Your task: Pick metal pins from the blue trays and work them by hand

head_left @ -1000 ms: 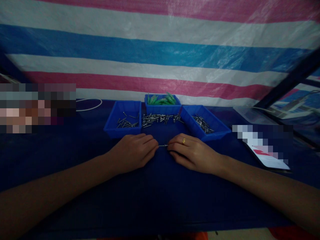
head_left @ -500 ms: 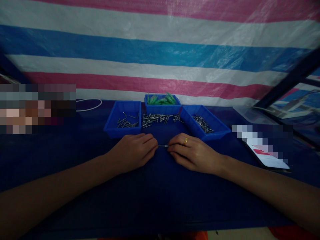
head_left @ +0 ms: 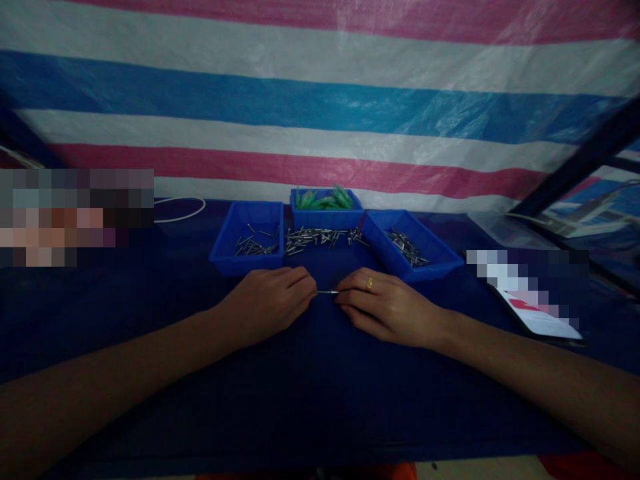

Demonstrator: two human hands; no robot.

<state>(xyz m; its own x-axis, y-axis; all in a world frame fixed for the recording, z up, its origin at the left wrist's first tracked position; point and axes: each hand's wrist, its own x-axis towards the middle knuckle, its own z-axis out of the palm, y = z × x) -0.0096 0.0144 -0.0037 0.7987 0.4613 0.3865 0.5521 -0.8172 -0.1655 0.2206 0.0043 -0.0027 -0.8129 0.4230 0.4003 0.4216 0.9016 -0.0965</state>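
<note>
A thin silver rivet (head_left: 327, 292) lies level between my two hands, just above or on the blue table; which of the two I cannot tell. My left hand (head_left: 273, 300) pinches its thin left end, with the fingertips partly hidden. At the other end, where a thicker collar shows, my right hand (head_left: 385, 305) closes its fingers on it and wears a gold ring. Behind the hands, a pile of similar rivets (head_left: 325, 237) lies on the table. More rivets fill part of the left blue bin (head_left: 246, 267) and the right blue bin (head_left: 435, 270).
A third blue bin (head_left: 327, 218) with green pieces stands at the back, near a striped plastic sheet (head_left: 320, 107). A phone-like device (head_left: 545, 323), partly blurred out, lies at the right. A white cable (head_left: 183, 199) curves at the left beside a pixelated area.
</note>
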